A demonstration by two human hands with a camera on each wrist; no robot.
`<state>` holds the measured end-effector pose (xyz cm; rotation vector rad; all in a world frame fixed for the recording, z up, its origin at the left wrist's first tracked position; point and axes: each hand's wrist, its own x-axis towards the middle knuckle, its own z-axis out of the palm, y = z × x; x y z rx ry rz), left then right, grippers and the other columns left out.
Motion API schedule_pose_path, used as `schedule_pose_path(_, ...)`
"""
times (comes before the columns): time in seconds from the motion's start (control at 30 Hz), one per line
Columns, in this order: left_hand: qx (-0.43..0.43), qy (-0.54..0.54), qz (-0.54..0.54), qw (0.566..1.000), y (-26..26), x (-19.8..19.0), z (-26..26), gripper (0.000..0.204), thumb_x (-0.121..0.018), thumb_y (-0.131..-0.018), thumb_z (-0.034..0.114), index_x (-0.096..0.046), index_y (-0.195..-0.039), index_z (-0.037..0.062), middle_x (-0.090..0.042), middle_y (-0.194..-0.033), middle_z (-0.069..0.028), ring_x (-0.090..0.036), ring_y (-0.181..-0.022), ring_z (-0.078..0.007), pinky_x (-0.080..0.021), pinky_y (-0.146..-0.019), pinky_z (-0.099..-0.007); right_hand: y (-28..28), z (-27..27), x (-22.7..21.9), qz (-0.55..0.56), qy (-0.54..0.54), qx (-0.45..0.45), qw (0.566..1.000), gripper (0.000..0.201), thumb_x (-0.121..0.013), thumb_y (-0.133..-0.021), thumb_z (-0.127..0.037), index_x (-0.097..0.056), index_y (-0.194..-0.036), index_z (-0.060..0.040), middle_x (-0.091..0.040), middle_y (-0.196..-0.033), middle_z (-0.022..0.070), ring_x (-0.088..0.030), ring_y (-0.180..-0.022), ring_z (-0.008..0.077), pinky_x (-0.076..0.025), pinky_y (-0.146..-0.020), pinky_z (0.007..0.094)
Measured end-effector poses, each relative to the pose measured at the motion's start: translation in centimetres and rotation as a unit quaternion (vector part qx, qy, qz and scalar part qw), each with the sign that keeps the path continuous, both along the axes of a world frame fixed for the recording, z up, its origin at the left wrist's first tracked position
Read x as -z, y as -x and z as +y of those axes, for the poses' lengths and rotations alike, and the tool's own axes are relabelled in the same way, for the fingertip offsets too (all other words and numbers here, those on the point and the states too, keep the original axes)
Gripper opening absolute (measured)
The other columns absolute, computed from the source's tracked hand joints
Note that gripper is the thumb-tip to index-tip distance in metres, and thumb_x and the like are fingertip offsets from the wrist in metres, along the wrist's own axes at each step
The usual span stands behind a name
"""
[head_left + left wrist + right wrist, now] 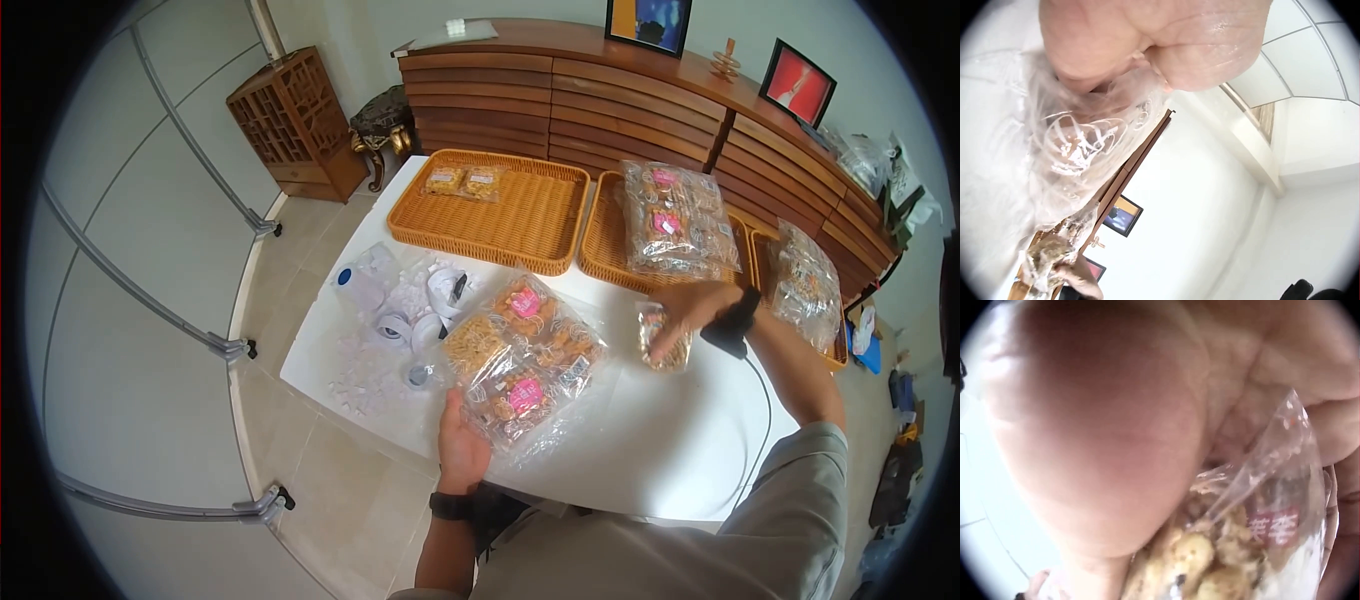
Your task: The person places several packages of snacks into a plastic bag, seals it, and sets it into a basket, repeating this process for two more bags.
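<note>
My left hand (465, 445) grips the near-left edge of a large clear plastic bag (525, 390) at the front of the white table. Inside the bag lie several snack packets, two with pink labels. The bag hides most of that hand's fingers; in the left wrist view, crinkled film (1079, 150) runs out from under the palm. To the right, my right hand (692, 305) holds a small clear snack packet (672, 350) over the table, thumb across its front. In the right wrist view the packet (1225, 550) shows pale, nut-like pieces and a red label with white characters.
Along the back stands a wicker tray (540, 235) with two small packets (465, 182). Filled bags (680, 220) lie on a second tray, and another bag (803, 285) on a third at right. Tape rolls (393, 325), a clear jar (365, 278) and white scraps cover the table's left.
</note>
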<state>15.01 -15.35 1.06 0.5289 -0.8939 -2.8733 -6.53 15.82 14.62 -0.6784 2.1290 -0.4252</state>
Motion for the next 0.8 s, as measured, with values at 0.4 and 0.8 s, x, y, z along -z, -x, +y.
schedule_pose_path(0.4,-0.006,-0.017,-0.005,1.000,0.1,0.2,0.0,0.048,-0.040,-0.107,0.039,-0.045,-0.140,0.0064,-0.059,-0.130,-0.0117,-0.059,-0.115,-0.0268,-0.050,-0.097,-0.0441,-1.1,1.5,-0.2,0.058,-0.084,0.004,0.995,0.086,-0.086,-0.062,-0.061,-0.063,-0.114,0.0038,-0.070,-0.107,0.0181,-0.066,-0.102,0.0304,-0.051,-0.086,0.0358)
schedule_pose_path(0.8,0.004,-0.022,-0.011,1.000,0.1,-0.1,0.0,0.048,-0.036,-0.108,0.037,-0.042,-0.141,0.0030,-0.058,-0.131,-0.0135,-0.062,-0.113,-0.0273,-0.051,-0.095,-0.0428,6.5,-11.2,-7.3,0.134,-0.038,-0.064,0.988,0.064,-0.073,-0.084,-0.038,-0.057,-0.134,-0.0007,-0.065,-0.123,0.0211,-0.062,-0.115,0.0318,-0.048,-0.101,0.0403)
